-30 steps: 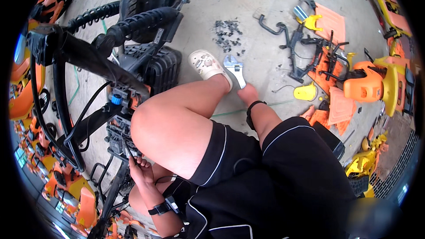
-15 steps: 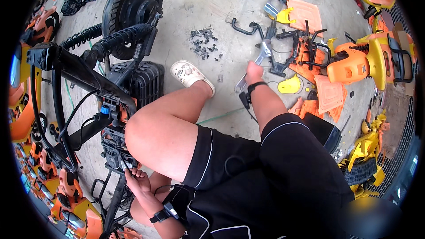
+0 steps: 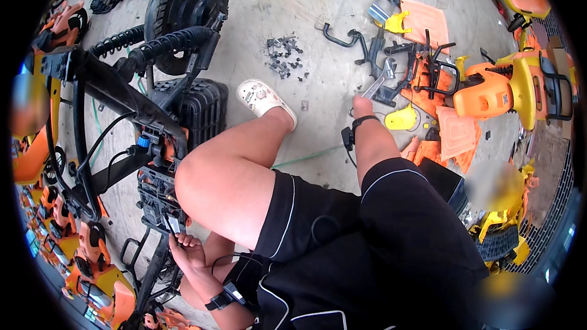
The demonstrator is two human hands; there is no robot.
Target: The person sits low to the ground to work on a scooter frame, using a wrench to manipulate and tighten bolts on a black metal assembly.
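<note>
My right hand (image 3: 362, 107) reaches out to the right over the concrete floor. It is shut on a silver wrench (image 3: 373, 88), whose tip points into a heap of black metal brackets (image 3: 382, 64). My left hand (image 3: 187, 249) is low at the left, under my bare knee. Its fingers curl on a small pale connector (image 3: 173, 225) at the bottom of a black electrics block (image 3: 156, 192) on a stripped scooter frame (image 3: 107, 88). Each wrist wears a black band.
A black wheel (image 3: 186, 0), ribbed black hoses (image 3: 168, 44) and a black box (image 3: 199, 107) stand at the left. My white clog (image 3: 262, 96) is near a scatter of small dark fasteners (image 3: 284, 56). Orange and yellow panels (image 3: 449, 131) and an orange body (image 3: 492, 88) lie at the right.
My right hand has carried the wrench from beside my clog rightward to the heap of black brackets. My left hand has stayed at the electrics block.
</note>
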